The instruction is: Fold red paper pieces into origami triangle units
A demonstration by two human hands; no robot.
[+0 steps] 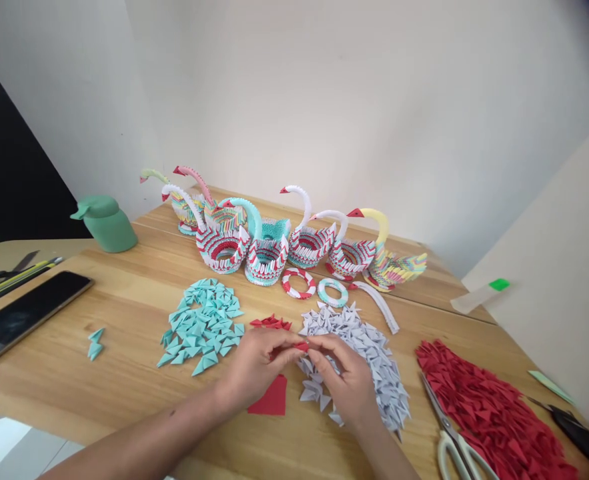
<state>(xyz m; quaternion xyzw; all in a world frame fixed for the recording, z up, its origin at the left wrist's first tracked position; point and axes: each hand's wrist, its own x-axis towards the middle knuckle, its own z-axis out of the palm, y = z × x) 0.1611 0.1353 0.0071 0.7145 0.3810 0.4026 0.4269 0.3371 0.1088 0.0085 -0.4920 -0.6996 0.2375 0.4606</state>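
Between my two hands a small folded red paper piece [301,347] is pinched at the fingertips. My left hand [257,365] grips its left side, and my right hand [347,377] grips its right side. Flat red paper [269,398] lies on the table just below my left hand. Behind the hands sits a small heap of folded red pieces [271,323]. My right hand is over the left part of a pile of white folded triangles [374,347]. Left of my left hand is a pile of turquoise triangles [207,323].
Several paper swans [267,260] stand at the back, with paper rings [298,283] and a curved white neck [378,303] before them. Right: red pile [489,407], scissors [447,427], glue bottle [479,297]. Left: phone [29,313], green container [107,223], pens [19,277].
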